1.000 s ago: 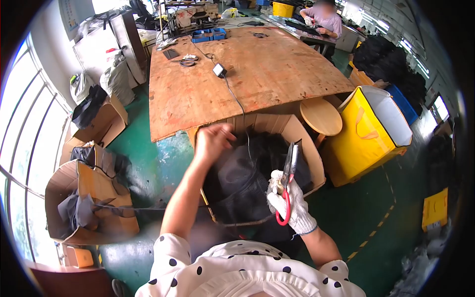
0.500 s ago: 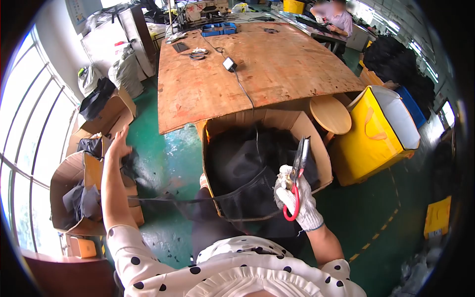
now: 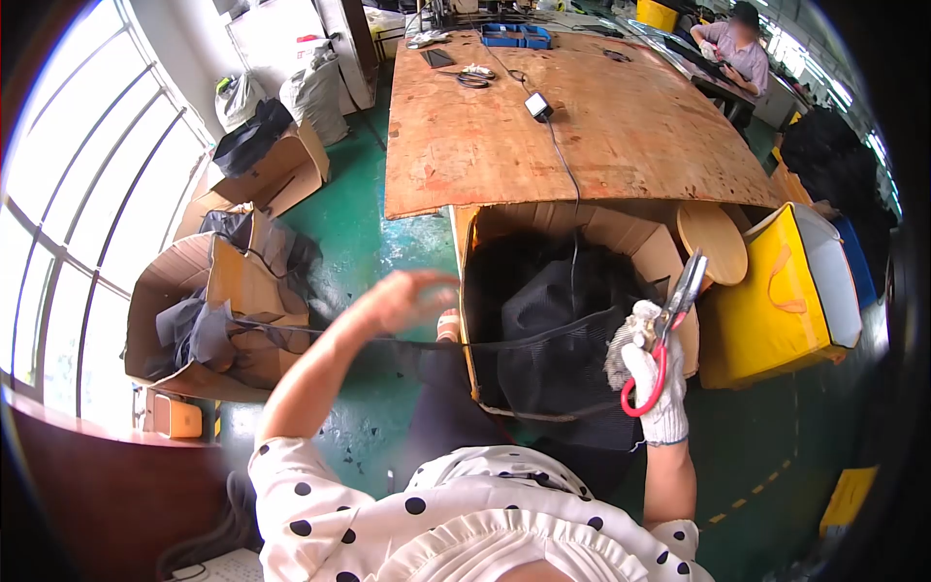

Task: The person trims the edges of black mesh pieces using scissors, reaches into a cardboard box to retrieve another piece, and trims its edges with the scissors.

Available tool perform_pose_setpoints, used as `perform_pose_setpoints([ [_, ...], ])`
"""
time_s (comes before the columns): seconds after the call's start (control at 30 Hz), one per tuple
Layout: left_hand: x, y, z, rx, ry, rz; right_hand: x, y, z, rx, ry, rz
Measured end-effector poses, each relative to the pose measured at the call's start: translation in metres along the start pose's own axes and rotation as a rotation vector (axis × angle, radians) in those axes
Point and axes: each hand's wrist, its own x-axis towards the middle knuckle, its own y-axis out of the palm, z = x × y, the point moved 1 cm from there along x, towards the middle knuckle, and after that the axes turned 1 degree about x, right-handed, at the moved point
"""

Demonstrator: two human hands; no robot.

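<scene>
Fingers of the gloved right hand (image 3: 663,398) curl firmly round a pair of scissors (image 3: 673,315); the bare left hand (image 3: 402,303) is loosely spread.

Blades pointing far and right, red handles near and left, the scissors slant over the right side of a cardboard box (image 3: 652,247), its inside heaped with dark mesh cloth (image 3: 548,315). That cloth lies directly left of the right hand, the nearer of the two; whether the glove also pinches its edge, I cannot tell. From the left hand, the cloth lies to the right, past the box's left wall, towards which the blurred fingertips point; nothing shows in their grasp. A thin dark strip (image 3: 412,342), long axis left to right, passes on the near side of that hand; whether they touch is unclear.
</scene>
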Motion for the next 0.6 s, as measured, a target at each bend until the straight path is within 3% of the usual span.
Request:
perform_pose_setpoints([
  [0.07,-0.014,0.034,-0.019,0.06,0.093,0.085,0.005,-0.008,0.007,-0.113,0.008,-0.019],
  [0.13,-0.02,0.051,-0.035,0.2,0.195,-0.08,0.011,-0.014,0.012,0.05,-0.055,0.027],
  [0.17,-0.018,0.061,-0.037,0.199,0.196,-0.078,0.012,-0.016,0.022,-0.015,-0.015,-0.005],
  [0.23,-0.009,0.081,-0.037,0.101,0.202,-0.242,0.019,-0.025,0.026,0.746,0.097,0.136],
  [0.27,-0.004,0.09,-0.044,0.099,0.286,-0.34,0.029,-0.036,0.023,1.25,0.29,0.204],
  [0.3,0.0,0.098,-0.05,0.179,0.261,-0.349,0.034,-0.053,0.016,1.431,0.309,0.125],
  [0.33,0.005,0.104,-0.055,0.115,0.298,-0.357,0.034,-0.054,0.022,1.547,0.292,0.195],
  [0.37,0.007,0.1,-0.07,0.165,0.335,-0.337,0.034,-0.054,0.028,1.658,0.282,0.269],
  [0.4,0.018,0.107,-0.076,0.16,0.428,-0.352,0.03,-0.052,0.047,1.699,0.212,0.483],
  [0.47,0.033,0.116,-0.111,0.087,0.593,-0.376,0.034,-0.096,0.031,1.722,0.27,0.385],
  [0.5,0.039,0.118,-0.137,0.058,0.825,-0.431,0.028,-0.099,0.027,0.869,-0.047,-0.054],
  [0.53,0.031,0.114,-0.175,-0.032,0.792,-0.42,0.021,-0.11,0.023,0.425,-0.209,-0.142],
  [0.57,0.043,0.142,-0.193,0.048,0.894,-0.453,0.014,-0.121,0.019,-0.023,-0.323,-0.298],
  [0.6,0.04,0.143,-0.216,-0.085,0.904,-0.363,0.014,-0.144,0.006,-0.015,-0.313,-0.167],
])
